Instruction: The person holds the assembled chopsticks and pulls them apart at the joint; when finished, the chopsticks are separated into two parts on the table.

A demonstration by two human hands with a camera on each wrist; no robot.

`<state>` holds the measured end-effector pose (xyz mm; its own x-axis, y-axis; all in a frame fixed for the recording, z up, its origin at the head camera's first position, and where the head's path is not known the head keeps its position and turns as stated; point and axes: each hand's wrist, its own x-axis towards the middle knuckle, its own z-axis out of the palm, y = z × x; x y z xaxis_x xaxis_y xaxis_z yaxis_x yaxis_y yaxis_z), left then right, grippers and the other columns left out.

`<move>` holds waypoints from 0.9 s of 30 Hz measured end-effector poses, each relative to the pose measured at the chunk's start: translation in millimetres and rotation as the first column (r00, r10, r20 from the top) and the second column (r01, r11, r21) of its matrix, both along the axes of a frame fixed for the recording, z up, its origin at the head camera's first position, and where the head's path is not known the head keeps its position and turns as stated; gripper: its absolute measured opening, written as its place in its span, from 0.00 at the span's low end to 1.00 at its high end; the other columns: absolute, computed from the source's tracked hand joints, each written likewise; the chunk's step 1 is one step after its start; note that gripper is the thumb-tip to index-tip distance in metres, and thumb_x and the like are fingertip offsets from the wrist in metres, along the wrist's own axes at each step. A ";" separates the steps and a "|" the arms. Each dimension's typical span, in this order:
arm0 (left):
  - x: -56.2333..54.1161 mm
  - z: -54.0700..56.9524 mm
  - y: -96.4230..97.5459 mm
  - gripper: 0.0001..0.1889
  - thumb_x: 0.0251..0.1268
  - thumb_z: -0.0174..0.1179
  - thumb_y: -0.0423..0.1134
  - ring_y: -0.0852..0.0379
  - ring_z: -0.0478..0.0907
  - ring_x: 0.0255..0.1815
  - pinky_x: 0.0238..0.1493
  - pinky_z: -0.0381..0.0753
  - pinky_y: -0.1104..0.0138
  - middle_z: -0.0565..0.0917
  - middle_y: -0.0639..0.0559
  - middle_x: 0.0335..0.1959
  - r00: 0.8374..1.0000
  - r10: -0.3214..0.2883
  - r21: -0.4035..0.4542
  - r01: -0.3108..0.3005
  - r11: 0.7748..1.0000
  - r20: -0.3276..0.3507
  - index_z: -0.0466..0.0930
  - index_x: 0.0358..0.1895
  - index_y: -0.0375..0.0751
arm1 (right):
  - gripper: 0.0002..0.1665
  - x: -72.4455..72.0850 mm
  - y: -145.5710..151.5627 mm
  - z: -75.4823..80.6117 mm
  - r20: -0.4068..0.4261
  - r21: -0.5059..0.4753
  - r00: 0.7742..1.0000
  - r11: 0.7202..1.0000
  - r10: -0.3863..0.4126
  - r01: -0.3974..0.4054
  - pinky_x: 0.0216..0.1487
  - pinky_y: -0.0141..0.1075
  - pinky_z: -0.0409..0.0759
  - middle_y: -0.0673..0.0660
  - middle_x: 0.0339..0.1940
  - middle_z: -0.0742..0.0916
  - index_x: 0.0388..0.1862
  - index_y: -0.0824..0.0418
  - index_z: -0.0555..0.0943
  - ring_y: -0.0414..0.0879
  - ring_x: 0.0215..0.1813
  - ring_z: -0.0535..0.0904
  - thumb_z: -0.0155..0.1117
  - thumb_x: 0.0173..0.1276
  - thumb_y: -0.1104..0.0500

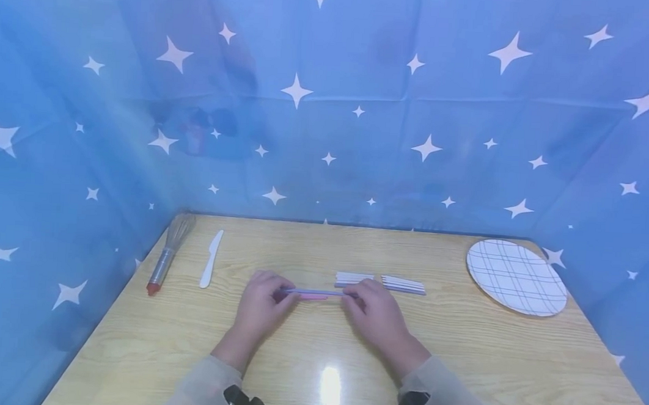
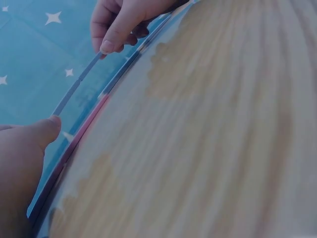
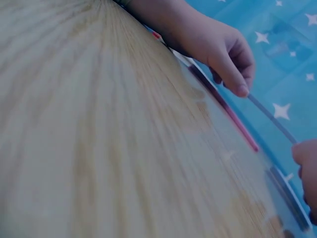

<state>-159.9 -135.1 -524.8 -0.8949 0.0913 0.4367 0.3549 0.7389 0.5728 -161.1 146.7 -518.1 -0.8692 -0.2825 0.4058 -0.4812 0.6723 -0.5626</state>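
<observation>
My left hand (image 1: 263, 302) and right hand (image 1: 378, 312) face each other at the middle of the table. Between them they hold a thin blue straw (image 1: 322, 292) level, each pinching one end between thumb and fingers. In the left wrist view the straw (image 2: 74, 93) is raised above the table and bends slightly at a mark along its length. Beneath it a pink straw (image 3: 241, 126) lies on the tabletop, partly hidden by the left hand in the head view. Just behind the right hand are two side-by-side groups of pale and blue straws, a left group (image 1: 355, 277) and a right group (image 1: 403, 285).
On the wooden table (image 1: 146, 352), a whisk (image 1: 169, 252) with a red-tipped handle and a white plastic knife (image 1: 211, 259) lie at the left. A white plate (image 1: 513, 276) with checked lines sits at the far right. A blue star-patterned curtain (image 1: 328, 129) surrounds the table.
</observation>
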 end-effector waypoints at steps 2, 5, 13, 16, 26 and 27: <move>0.1 0.5 7.6 0.09 0.63 0.78 0.49 0.62 0.75 0.45 0.49 0.79 0.62 0.84 0.65 0.39 1.000 -0.003 -0.006 0.003 1.000 0.004 0.91 0.40 0.53 | 0.08 0.1 7.5 -1.1 -0.002 -0.003 1.000 1.000 -0.006 0.006 0.73 0.48 0.75 0.38 0.44 0.87 0.50 0.48 0.90 0.40 0.52 0.82 0.71 0.76 0.52; -0.4 1.4 19.0 0.09 0.64 0.77 0.47 0.60 0.77 0.47 0.52 0.79 0.60 0.86 0.63 0.41 1.000 -0.015 -0.009 0.015 1.000 -0.007 0.91 0.43 0.52 | 0.08 1.1 18.8 -1.7 0.003 0.000 1.000 1.000 -0.025 0.025 0.77 0.49 0.69 0.37 0.44 0.87 0.50 0.47 0.90 0.41 0.54 0.83 0.71 0.76 0.51; -4.7 -0.5 50.3 0.08 0.66 0.76 0.46 0.58 0.78 0.50 0.55 0.80 0.58 0.86 0.62 0.42 0.996 -0.059 -0.007 0.059 0.998 -0.070 0.92 0.45 0.52 | 0.07 3.7 47.3 -0.6 -0.046 -0.004 0.996 0.997 -0.075 0.075 0.60 0.50 0.83 0.41 0.45 0.89 0.48 0.47 0.91 0.46 0.55 0.84 0.74 0.73 0.54; -7.0 -2.2 61.5 0.08 0.65 0.76 0.45 0.57 0.78 0.49 0.54 0.81 0.58 0.86 0.60 0.41 0.991 -0.078 -0.002 0.079 0.997 -0.105 0.92 0.44 0.51 | 0.07 4.3 58.5 -0.6 -0.060 -0.009 0.994 0.996 -0.086 0.086 0.57 0.50 0.83 0.42 0.45 0.89 0.48 0.49 0.91 0.45 0.53 0.84 0.75 0.72 0.55; -13.9 -1.5 100.7 0.05 0.65 0.77 0.43 0.54 0.80 0.48 0.56 0.80 0.57 0.88 0.57 0.42 0.975 -0.137 -0.040 0.132 0.990 -0.172 0.92 0.40 0.50 | 0.08 5.6 98.1 -3.2 -0.108 -0.014 0.985 0.991 -0.135 0.134 0.59 0.52 0.80 0.47 0.45 0.90 0.47 0.53 0.91 0.50 0.54 0.84 0.76 0.71 0.59; -14.3 -0.8 104.2 0.05 0.65 0.76 0.43 0.54 0.80 0.48 0.56 0.80 0.57 0.88 0.57 0.41 0.975 -0.147 -0.049 0.140 0.989 -0.169 0.92 0.40 0.50 | 0.08 5.7 101.8 -3.6 -0.125 -0.016 0.983 0.991 -0.137 0.136 0.58 0.52 0.80 0.47 0.44 0.90 0.47 0.53 0.91 0.50 0.53 0.84 0.76 0.70 0.60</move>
<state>-174.3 -30.9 -525.6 -0.7836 0.2323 0.5763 0.5492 0.6926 0.4676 -155.4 248.6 -521.7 -0.8413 -0.1609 0.5161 -0.4523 0.7325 -0.5089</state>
